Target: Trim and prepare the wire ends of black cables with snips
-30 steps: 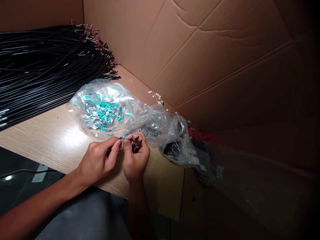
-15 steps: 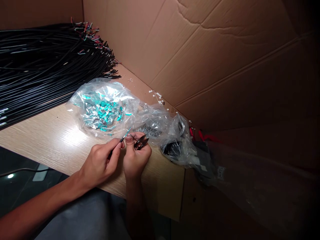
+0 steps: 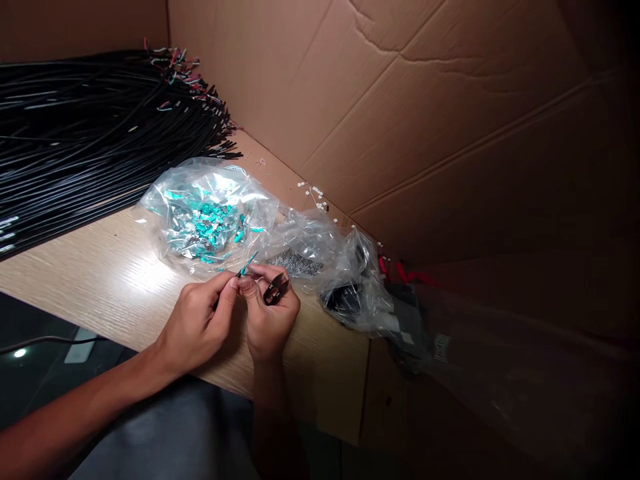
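Observation:
My left hand [image 3: 200, 317] pinches a thin black cable between thumb and forefinger. From its end sticks a strip of teal foil or wrap [image 3: 249, 263], pointing up and to the right. Closed around a small pair of dark snips [image 3: 276, 289], my right hand [image 3: 273, 327] has its blades showing past the fingers. Its thumb and forefinger meet at the cable's teal end, close against my left thumb. Just beyond both hands lies a clear plastic bag [image 3: 165, 180] with crumpled teal foil scraps [image 3: 210, 223] in it.
A large bundle of black cables [image 3: 100, 133] with coloured wire ends lies at the back left. More clear bags [image 3: 320, 230] with small metal pieces and dark parts sit right of the scraps. Cardboard [image 3: 425, 133] walls in the wooden table [image 3: 100, 267]. White bits [image 3: 317, 193] lie scattered along it.
My right thumb and fingers have shifted left onto the cable's teal end, closer to my left hand. The snips have turned slightly in my right palm.

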### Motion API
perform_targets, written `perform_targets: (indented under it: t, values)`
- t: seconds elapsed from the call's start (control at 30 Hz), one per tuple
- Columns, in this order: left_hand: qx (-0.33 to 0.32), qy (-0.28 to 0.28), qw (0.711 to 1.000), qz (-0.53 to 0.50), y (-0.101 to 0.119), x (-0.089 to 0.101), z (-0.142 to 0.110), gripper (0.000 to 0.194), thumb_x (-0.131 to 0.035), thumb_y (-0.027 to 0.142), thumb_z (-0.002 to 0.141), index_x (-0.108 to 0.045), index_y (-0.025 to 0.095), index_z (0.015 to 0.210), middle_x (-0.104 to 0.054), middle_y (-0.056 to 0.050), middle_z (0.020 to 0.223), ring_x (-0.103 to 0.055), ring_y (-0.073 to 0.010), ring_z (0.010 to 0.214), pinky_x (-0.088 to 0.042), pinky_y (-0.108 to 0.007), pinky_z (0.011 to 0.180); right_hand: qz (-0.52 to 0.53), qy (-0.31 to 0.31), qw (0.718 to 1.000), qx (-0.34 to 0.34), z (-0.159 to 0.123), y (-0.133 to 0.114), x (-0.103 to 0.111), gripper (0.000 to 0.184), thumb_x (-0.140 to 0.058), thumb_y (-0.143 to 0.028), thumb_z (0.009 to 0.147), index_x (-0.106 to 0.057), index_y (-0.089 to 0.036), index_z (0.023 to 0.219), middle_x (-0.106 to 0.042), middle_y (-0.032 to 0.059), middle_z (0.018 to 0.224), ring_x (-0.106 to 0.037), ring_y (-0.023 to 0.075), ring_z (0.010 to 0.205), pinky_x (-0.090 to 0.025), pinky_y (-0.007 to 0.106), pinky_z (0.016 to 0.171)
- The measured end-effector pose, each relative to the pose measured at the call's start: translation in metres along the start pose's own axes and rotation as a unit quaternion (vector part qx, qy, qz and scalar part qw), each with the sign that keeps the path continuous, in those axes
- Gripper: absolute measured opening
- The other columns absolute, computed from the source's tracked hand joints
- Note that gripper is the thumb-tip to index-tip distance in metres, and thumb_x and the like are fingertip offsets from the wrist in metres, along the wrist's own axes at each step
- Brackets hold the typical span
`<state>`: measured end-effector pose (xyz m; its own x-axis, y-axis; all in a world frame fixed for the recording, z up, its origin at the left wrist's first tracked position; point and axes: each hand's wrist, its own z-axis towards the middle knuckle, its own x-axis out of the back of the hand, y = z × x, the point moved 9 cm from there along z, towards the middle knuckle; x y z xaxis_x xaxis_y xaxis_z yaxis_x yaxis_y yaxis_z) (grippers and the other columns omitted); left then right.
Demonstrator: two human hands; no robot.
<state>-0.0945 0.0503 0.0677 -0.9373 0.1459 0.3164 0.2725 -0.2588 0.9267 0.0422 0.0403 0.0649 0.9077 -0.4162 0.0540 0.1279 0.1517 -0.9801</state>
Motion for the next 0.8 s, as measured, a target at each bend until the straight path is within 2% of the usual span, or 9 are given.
perform_targets:
  t: [0.13, 0.23, 0.37, 0.5, 0.67, 0.8]
  values:
    - [-0.007, -0.022, 1.0, 0.006, 0.003, -0.003, -0.002, 0.026, -0.044, 0.019, 0.106, -0.06, 0.019, 0.086, -0.05, 0.007, 0.058, -0.045, -0.009, 0.047, -0.035, -0.023, 0.05, -0.054, 0.018, 0.997, 0.045, -0.003, -0.008, 0.003, 0.005, -0.078, -0.021, 0.09, -0.08, -0.019, 0.086, -0.069, 0.0035, 0.088, -0.069, 0.0175, 0.084, -0.057, 0.029, 0.074]
    - [-0.021, -0.035, 0.999, 0.012, 0.004, -0.006, -0.004, 0.023, -0.045, 0.017, 0.105, -0.061, 0.019, 0.088, -0.054, 0.006, 0.061, -0.048, -0.0095, 0.049, -0.039, -0.022, 0.053, -0.089, 0.045, 0.993, 0.068, -0.004, -0.012, 0.006, 0.009, -0.075, -0.02, 0.092, -0.076, -0.019, 0.083, -0.068, 0.0028, 0.086, -0.068, 0.0169, 0.082, -0.056, 0.028, 0.073]
    - [-0.048, -0.002, 0.999, 0.01, 0.003, -0.004, -0.009, 0.019, -0.049, 0.014, 0.103, -0.062, 0.019, 0.091, -0.059, 0.005, 0.065, -0.051, -0.0079, 0.05, -0.041, -0.019, 0.053, -0.109, 0.076, 0.989, 0.067, -0.006, -0.012, 0.005, 0.015, -0.069, -0.021, 0.094, -0.07, -0.019, 0.08, -0.065, 0.0029, 0.084, -0.066, 0.0166, 0.08, -0.055, 0.027, 0.073]
    - [-0.079, 0.055, 0.995, 0.037, 0.005, 0.0, -0.016, 0.016, -0.051, 0.012, 0.102, -0.064, 0.018, 0.094, -0.065, 0.004, 0.067, -0.054, -0.0068, 0.048, -0.042, -0.017, 0.052, -0.06, 0.063, 0.996, 0.012, -0.007, 0.0, -0.002, 0.018, -0.066, -0.025, 0.096, -0.063, -0.018, 0.079, -0.062, 0.0008, 0.078, -0.062, 0.0145, 0.072, -0.053, 0.026, 0.068]
    - [-0.126, 0.109, 0.981, 0.103, 0.013, 0.001, -0.024, 0.015, -0.052, 0.012, 0.102, -0.067, 0.016, 0.105, -0.069, 0.002, 0.066, -0.055, -0.008, 0.043, -0.042, -0.019, 0.049, 0.03, 0.029, 0.99, -0.132, -0.019, 0.041, -0.006, 0.024, -0.07, -0.037, 0.095, -0.063, -0.016, 0.086, -0.061, -0.0006, 0.07, -0.058, 0.0138, 0.064, -0.053, 0.027, 0.065]
    - [-0.134, 0.127, 0.973, 0.14, 0.016, 0.001, -0.024, 0.017, -0.051, 0.014, 0.103, -0.068, 0.016, 0.103, -0.065, 0.003, 0.058, -0.053, -0.0093, 0.039, -0.04, -0.021, 0.046, 0.041, 0.021, 0.989, -0.142, -0.027, 0.051, -0.005, 0.027, -0.073, -0.039, 0.093, -0.063, -0.016, 0.086, -0.063, 0.0018, 0.077, -0.059, 0.0145, 0.07, -0.053, 0.027, 0.067]
